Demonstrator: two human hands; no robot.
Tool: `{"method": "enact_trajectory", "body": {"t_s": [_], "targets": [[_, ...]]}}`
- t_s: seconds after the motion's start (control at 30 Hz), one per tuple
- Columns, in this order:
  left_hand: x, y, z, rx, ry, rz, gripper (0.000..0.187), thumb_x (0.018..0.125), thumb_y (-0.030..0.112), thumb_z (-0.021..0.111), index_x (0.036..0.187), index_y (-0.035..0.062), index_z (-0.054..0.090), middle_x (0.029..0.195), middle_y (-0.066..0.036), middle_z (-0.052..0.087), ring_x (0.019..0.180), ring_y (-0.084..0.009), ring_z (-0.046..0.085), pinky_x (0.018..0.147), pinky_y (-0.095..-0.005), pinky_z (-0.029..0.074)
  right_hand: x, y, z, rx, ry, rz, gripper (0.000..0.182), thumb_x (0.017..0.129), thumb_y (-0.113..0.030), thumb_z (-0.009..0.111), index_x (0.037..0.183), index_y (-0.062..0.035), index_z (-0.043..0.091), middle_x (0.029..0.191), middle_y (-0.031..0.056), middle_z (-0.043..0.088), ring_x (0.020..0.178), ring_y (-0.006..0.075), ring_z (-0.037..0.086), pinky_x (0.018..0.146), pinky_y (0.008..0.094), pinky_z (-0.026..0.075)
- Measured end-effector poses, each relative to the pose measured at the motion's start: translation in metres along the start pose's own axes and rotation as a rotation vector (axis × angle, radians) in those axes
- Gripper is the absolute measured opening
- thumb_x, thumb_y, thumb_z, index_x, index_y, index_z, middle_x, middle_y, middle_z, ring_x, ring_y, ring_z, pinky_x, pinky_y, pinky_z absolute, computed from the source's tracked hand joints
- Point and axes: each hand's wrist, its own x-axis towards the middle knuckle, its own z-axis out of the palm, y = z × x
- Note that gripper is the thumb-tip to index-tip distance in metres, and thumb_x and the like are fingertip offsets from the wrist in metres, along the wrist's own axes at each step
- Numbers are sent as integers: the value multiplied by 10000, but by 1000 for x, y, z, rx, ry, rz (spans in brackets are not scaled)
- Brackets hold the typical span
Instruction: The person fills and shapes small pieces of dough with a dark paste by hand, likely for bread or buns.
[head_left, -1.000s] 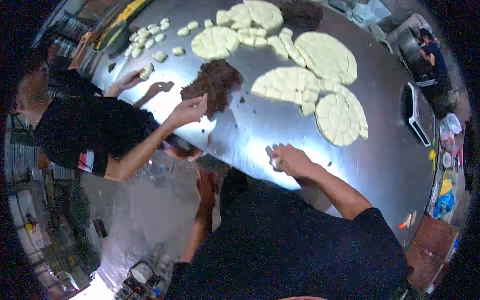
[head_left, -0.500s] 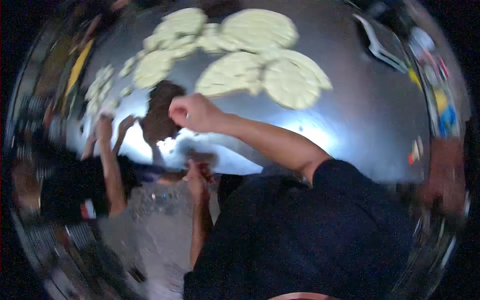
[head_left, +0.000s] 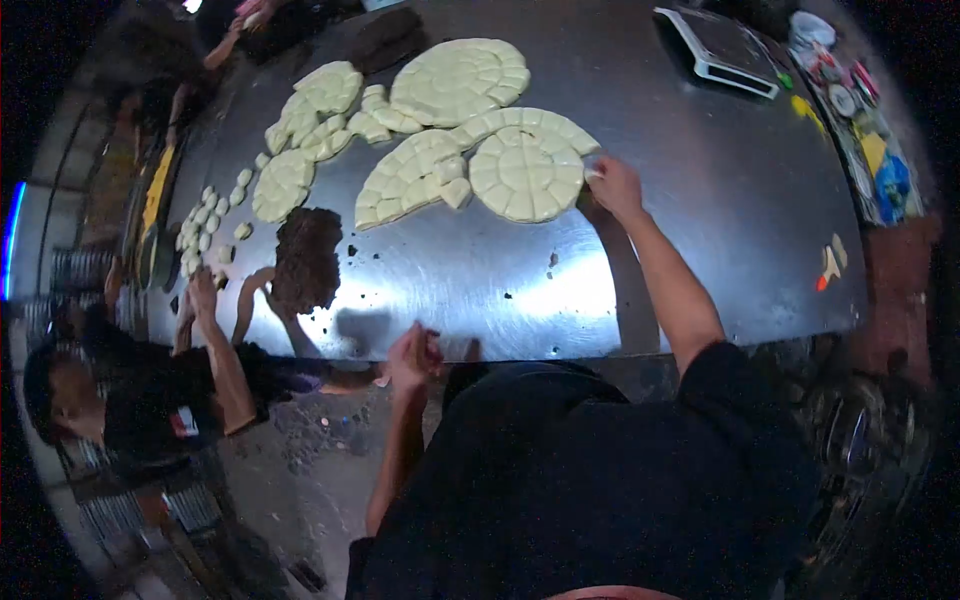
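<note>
The right hand point(head_left: 614, 188) has its grip drawn together by the rim of 1 scored dough disc point(head_left: 525, 175), inward from the counter's point(head_left: 740, 310) near edge; any pinch is indiscernible. Incomplete cuts could let a pull stretch adjoining pieces. The left hand point(head_left: 408, 360) curls at that edge, contents unclear; loosening could drop anything held.

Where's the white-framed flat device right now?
In the head view, the white-framed device lies toward the far right of the metal table, beyond the right hand, with a yellow item off its near-right corner.
</note>
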Motion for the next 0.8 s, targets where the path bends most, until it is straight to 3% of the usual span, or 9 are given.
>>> {"method": "enact_trajectory", "body": {"t_s": [0.07, 0.13, 0.2, 0.4, 0.5, 0.57, 0.67, 0.7, 0.8], "targets": [[25, 5, 10, 20, -197, 105, 368, 974, 340, 506, 1005, -9, 618, 675, -20, 560, 550, -85, 511, 499, -214, 413, -33, -15, -6, 398, -125, 235, 158, 740, -161, 605, 839, -38, 625, 777, 129, 615, 790, 215, 603, 666, 356, 458], [32, 26, 54, 78, -147, 226, 332, 962, 268, 541, 1095, -29, 609, 804, -47, 620, 664, -100, 571, 590, -217, 467, -68, -42, -1, 980, -114, 109, 225, 783, -220, 622, 765, -4, 559, 668, 68, 549, 664, 144, 532, 602, 322, 420], [26, 54, 98, 115, -144, 332, 310, 938, 194, 575, 1158, -22, 599, 883, -54, 641, 761, -126, 601, 649, -241, 502, -99, -118, -32, 1058, -298, 154, 281, 839, -235, 624, 726, -6, 507, 625, 29, 498, 619, 114, 497, 575, 305, 418], [8, 126, 146, -348, -119, 539, 297, 916, 207, 609, 1083, -38, 630, 868, -77, 653, 781, -121, 603, 665, -250, 501, -77, -226, -87, 766, 560, -509, 301, 890, -184, 603, 674, -14, 481, 564, 59, 424, 524, 107, 396, 489, 278, 351], [2, 156, 143, -110, -8, 700, 320, 923, 253, 610, 825, -49, 641, 705, -51, 606, 655, -98, 556, 561, -250, 450, -73, -246, -96, 1139, 361, -189, 329, 888, -157, 590, 623, 5, 479, 522, 71, 407, 463, 116, 398, 449, 285, 346], [-11, 177, 143, -265, 226, 588, 502, 950, 385, 554, 614, 12, 546, 567, 0, 508, 526, -87, 461, 472, -280, 370, -99, -277, -112, 1009, 379, -346, 323, 889, -136, 572, 611, 11, 500, 497, 68, 405, 440, 121, 406, 434, 283, 343], [-11, 171, 105, -446, 86, 629, 604, 951, 517, 478, 549, 68, 450, 506, 27, 429, 454, -87, 370, 432, -318, 314, -135, -294, -117, 906, 438, -669, 227, 876, -86, 525, 700, 18, 624, 515, 79, 515, 409, 159, 493, 398, 307, 371], [-24, 167, 74, -220, -55, 480, 649, 978, 568, 306, 637, 59, 518, 611, 0, 515, 533, -147, 503, 483, -289, 400, -143, -283, -109, 956, 232, -648, 195, 860, -95, 550, 731, 22, 635, 602, 95, 575, 472, 176, 548, 435, 319, 413], [21, 116, 0, -521, 177, 322, 516, 975, 499, 417, 800, 36, 565, 754, -42, 578, 656, -166, 580, 567, -289, 479, -149, -306, -53, 864, -35, -752, 133, 807, -128, 618, 794, -4, 665, 832, 129, 657, 679, 235, 640, 584, 342, 498]]}}
